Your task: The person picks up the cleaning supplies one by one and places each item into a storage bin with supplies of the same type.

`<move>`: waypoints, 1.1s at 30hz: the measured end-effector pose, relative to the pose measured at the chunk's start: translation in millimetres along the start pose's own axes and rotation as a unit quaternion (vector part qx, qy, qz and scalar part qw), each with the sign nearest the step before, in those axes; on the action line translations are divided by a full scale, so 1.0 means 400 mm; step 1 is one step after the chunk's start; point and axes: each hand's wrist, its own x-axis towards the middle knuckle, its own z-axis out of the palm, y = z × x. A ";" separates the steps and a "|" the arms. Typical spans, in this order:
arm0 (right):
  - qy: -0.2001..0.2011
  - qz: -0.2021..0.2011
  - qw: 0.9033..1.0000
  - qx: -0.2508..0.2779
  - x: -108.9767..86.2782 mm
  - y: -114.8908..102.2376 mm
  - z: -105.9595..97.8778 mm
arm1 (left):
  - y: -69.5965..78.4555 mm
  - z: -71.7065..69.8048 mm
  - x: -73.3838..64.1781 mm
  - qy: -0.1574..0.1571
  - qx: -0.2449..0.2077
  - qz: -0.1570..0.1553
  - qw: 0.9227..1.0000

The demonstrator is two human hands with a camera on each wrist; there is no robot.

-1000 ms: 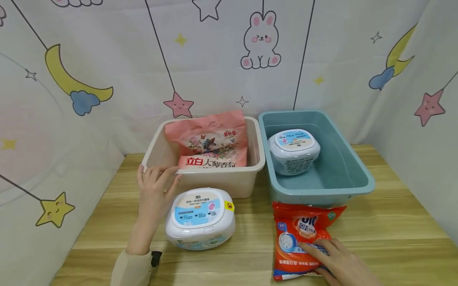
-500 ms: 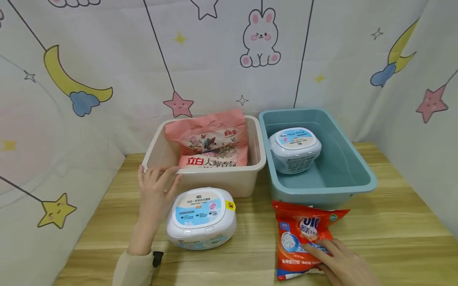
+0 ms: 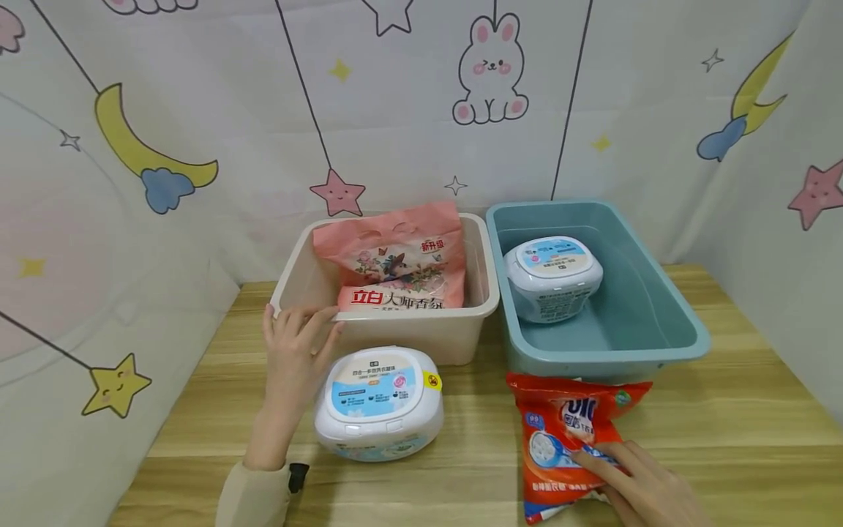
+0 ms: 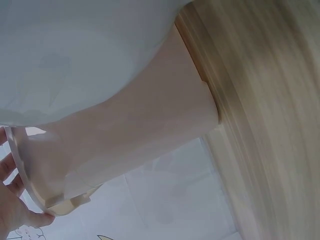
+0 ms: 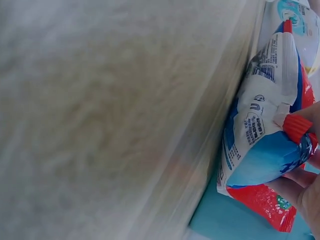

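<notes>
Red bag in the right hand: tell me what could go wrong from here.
The creased red bag is pinched at one side by the right hand, so it could sag or slip if lifted. Its top lies close to the teal bin and might catch on it. The white tub in front of the cream bin is close to the left hand, which could nudge it.

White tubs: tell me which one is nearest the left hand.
The front tub, on the table beside the left hand, before the cream bin; the other tub sits inside the blue bin.
</notes>
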 end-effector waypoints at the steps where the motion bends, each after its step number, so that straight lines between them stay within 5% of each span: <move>1: 0.006 0.001 1.000 0.001 0.000 -0.001 -0.001 | 0.001 0.000 0.000 -0.001 -0.001 -0.001 1.000; 13: 0.024 0.023 0.999 -0.005 -0.010 -0.012 -0.021 | 0.005 -0.002 0.000 -0.002 -0.006 -0.009 1.000; 33: 0.078 -0.009 0.997 0.007 -0.038 0.013 -0.036 | 0.006 -0.003 -0.001 -0.010 -0.007 -0.013 1.000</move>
